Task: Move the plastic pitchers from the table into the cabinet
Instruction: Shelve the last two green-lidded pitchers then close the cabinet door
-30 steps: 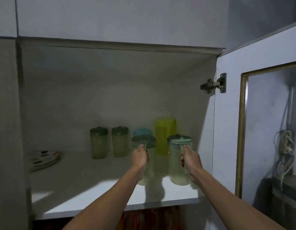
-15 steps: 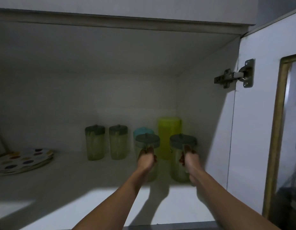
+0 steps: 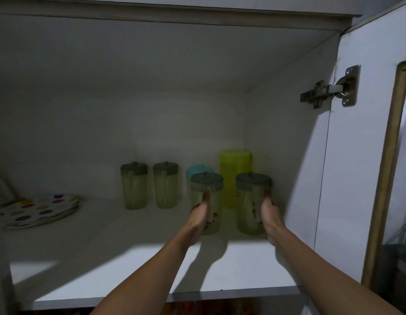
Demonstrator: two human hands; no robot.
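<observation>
Inside the open cabinet, my left hand [image 3: 203, 215] grips the handle of a clear pitcher with a grey-green lid [image 3: 206, 185]. My right hand [image 3: 269, 213] holds the handle of a matching pitcher [image 3: 248, 201] just to its right. Both pitchers stand upright on the white shelf [image 3: 129, 258], towards the right wall. Two more clear pitchers, one [image 3: 134, 186] beside the other [image 3: 165, 185], stand further back on the left. A blue-lidded pitcher [image 3: 197, 170] and a tall yellow-green pitcher [image 3: 235, 169] stand behind the held ones.
A stack of spotted plates [image 3: 38, 210] lies at the shelf's left. The cabinet door [image 3: 356, 178] hangs open on the right, with a metal hinge [image 3: 329, 89]. Cables show beyond the door at the far right.
Both hands have pushed the two pitchers deeper onto the shelf, and the camera has moved closer to the cabinet. The grips are unchanged.
</observation>
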